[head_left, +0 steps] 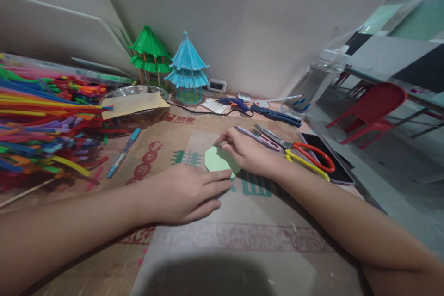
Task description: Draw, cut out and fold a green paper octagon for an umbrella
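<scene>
A small light-green piece of paper with cut corners [217, 162] lies on a translucent sheet [222, 236] over printed cardboard. My left hand [183, 193] rests flat with its fingers stretched out, their tips at the paper's lower edge. At the paper's upper right is my right hand [239, 149], its fingers curled and pinched around a small greyish object that I cannot make out. Just right of that hand lie red-handled scissors [315, 155], a yellow-handled tool [308, 166] and a purple pen [255, 136].
Colourful pipe cleaners [45, 125] spread at the left, near a blue marker [124, 152]. Behind stand green [149, 53] and blue [188, 71] pagoda models, a metal bowl [135, 90] and a glue gun [236, 103]. A phone [333, 166] lies right.
</scene>
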`<state>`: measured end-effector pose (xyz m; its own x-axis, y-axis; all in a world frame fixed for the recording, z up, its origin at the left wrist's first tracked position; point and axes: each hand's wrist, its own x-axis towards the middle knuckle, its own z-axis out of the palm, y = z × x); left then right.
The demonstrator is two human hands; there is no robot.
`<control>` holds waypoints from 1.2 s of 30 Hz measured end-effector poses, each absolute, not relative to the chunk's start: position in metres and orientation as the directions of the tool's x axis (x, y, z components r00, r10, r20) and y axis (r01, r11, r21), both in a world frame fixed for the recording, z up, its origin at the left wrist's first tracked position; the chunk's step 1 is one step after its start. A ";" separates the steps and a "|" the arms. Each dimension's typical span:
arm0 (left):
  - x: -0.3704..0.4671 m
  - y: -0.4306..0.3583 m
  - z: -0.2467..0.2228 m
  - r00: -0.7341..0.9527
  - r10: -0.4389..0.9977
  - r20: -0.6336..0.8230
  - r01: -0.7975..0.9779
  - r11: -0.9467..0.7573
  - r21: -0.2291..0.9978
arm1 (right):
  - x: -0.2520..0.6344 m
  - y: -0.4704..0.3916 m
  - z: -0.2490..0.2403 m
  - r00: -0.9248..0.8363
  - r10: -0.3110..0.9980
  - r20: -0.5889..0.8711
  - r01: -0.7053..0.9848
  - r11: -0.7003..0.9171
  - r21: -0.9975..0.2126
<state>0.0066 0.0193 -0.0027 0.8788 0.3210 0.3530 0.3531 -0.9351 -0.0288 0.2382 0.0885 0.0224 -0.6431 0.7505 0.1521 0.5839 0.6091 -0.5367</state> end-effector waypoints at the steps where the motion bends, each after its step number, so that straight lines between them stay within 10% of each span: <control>1: 0.007 0.019 -0.003 0.873 0.331 0.358 0.367 -0.929 -0.037 | 0.238 0.088 0.023 -0.636 0.756 0.154 0.604 0.612 -0.511; 29: 0.009 0.022 -0.002 0.841 0.477 0.256 0.480 -0.876 0.054 | 0.243 0.085 0.046 -0.560 0.813 -0.158 0.591 0.259 -0.764; 36: 0.009 0.020 0.001 0.837 0.520 0.173 0.518 -0.853 0.056 | 0.247 0.094 0.036 -0.623 0.778 -0.079 0.659 0.469 -0.587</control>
<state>0.0095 0.0203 0.0012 0.8367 0.5195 0.1732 0.5182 -0.8534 0.0561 0.2466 0.0939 0.0364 -0.6235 0.7779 -0.0787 0.6595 0.4692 -0.5873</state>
